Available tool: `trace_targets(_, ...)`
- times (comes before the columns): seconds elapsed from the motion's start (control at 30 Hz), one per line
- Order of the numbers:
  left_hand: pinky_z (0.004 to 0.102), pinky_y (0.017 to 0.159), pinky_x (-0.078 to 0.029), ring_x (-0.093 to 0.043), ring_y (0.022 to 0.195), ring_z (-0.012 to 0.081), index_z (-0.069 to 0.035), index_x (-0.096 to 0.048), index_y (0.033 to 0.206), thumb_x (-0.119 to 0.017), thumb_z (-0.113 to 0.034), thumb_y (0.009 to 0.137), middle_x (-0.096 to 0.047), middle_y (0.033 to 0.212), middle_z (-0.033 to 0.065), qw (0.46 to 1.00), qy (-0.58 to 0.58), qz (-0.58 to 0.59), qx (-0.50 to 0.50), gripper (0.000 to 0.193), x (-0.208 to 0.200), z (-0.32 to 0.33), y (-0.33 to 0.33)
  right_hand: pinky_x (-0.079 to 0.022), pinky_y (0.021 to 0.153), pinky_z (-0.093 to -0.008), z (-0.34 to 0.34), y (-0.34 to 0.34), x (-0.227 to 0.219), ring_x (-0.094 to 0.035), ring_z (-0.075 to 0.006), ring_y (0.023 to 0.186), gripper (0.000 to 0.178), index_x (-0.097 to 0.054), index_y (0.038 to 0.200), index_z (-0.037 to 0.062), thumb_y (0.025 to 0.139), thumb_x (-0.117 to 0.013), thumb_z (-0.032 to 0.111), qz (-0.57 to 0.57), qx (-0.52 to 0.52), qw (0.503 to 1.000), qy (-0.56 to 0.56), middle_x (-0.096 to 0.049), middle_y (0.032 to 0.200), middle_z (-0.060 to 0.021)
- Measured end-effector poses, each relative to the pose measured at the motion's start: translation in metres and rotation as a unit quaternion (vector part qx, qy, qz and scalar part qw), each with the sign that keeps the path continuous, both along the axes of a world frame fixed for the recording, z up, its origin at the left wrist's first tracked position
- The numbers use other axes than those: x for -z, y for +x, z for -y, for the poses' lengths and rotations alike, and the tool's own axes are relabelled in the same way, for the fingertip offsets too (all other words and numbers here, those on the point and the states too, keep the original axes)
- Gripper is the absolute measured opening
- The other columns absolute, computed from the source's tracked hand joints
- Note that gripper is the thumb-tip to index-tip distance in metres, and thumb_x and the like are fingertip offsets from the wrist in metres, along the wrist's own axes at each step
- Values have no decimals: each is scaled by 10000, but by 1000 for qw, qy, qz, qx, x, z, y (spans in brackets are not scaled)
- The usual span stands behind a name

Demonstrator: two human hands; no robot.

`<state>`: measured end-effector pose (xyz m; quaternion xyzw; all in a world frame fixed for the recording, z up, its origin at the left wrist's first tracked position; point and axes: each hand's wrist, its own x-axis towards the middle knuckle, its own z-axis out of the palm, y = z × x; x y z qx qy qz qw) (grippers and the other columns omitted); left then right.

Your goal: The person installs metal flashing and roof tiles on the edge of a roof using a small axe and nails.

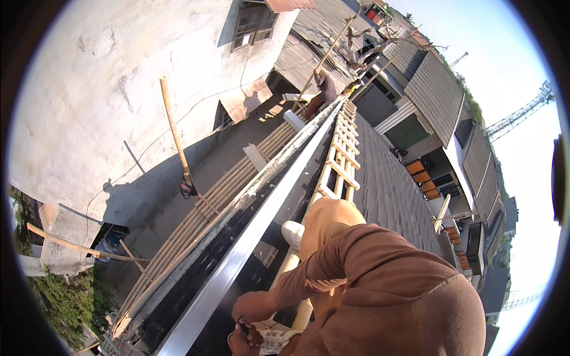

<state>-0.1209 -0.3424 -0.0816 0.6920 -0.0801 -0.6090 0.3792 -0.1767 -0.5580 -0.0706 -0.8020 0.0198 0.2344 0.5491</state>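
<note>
Near the bottom edge, my right hand [256, 306] reaches down at the end of a brown-sleeved arm, with its fingers closed. My left hand [242, 343] lies just below it, partly cut off by the frame and also closed. A small dark thing [243, 326] shows between the two hands; its kind is too small to make out. Both hands are over the dark roof strip, beside a long silver metal strip [237, 261] that runs along the roof edge. A whitish patterned item [274, 340] lies close to my left hand, partly hidden.
A wooden ladder [346, 174] lies along the grey tiled roof [386, 178]; my tan-trousered leg [329, 222] rests by it. Bamboo poles [237, 184] line the drop on the left, beside a pale wall [119, 77]. Farther along the edge a co-worker [325, 89] crouches.
</note>
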Motion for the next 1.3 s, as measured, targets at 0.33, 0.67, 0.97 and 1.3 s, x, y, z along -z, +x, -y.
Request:
trace_targets(0.33,479,792,-496,-657,909,409,-18,-651,1115,-496,-279,1046,-659,933,250,979,-32,125,155,311,-58,19,21,-558,755,-467,-7,3,16,-714,-375,882,182,-749,901,35,806,-721,188,117,-51,992,-5,-738,866,-155)
trace_targets(0.67,469,758,-507,-654,857,395,-6,-663,1103,-518,-243,1040,-682,898,238,941,-40,204,267,286,-108,43,23,-574,745,-471,-7,13,-13,-721,-391,854,218,-753,887,-13,803,-712,184,73,-152,983,-68,-732,843,-196)
trace_targets(0.97,458,735,-506,-663,817,336,-6,-674,1101,-555,-256,1028,-697,876,199,904,-74,258,332,287,-166,104,78,-568,774,-488,9,29,-53,-715,-417,887,264,-697,881,-53,857,-692,210,121,5,992,-46,-723,879,-232)
trace_targets(1.3,407,708,-504,-672,813,228,-9,-719,1017,-620,-277,999,-713,872,142,907,-46,223,354,287,-184,178,141,-555,748,-476,78,41,-80,-714,-408,844,337,-698,851,-33,953,-609,276,49,207,976,-45,-725,823,-207)
